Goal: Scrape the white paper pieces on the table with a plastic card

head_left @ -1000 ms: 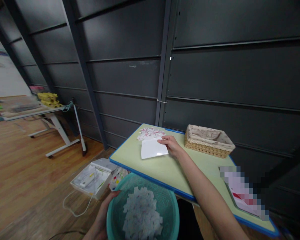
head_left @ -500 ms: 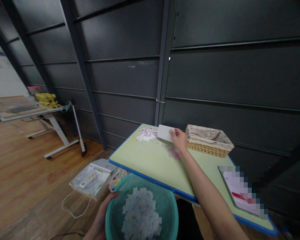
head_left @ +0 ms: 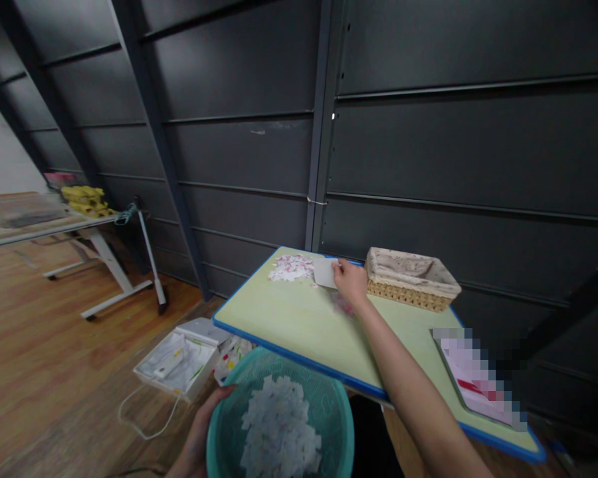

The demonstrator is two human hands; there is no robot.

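My right hand (head_left: 351, 280) reaches across the pale green table (head_left: 299, 325) and grips a white card (head_left: 325, 271), held on edge against the tabletop. Just left of the card lies a heap of white and pink paper scraps (head_left: 293, 267) near the table's far corner. My left hand (head_left: 199, 438) holds the rim of a teal plastic basket (head_left: 329, 405) below the table's near edge. The basket is part filled with white paper scraps (head_left: 280, 435).
A wicker basket (head_left: 411, 279) stands at the table's far right, close to my right hand. Printed papers (head_left: 478, 378) lie on the near right. On the wooden floor sits a white open box (head_left: 177, 358) with a cable. Another table (head_left: 54, 222) stands far left. A dark panelled wall is behind.
My right hand lifted the white card from lying flat mid-table and carried it to the far side, beside the scrap heap. The view drifted slightly; the teal basket stays held.
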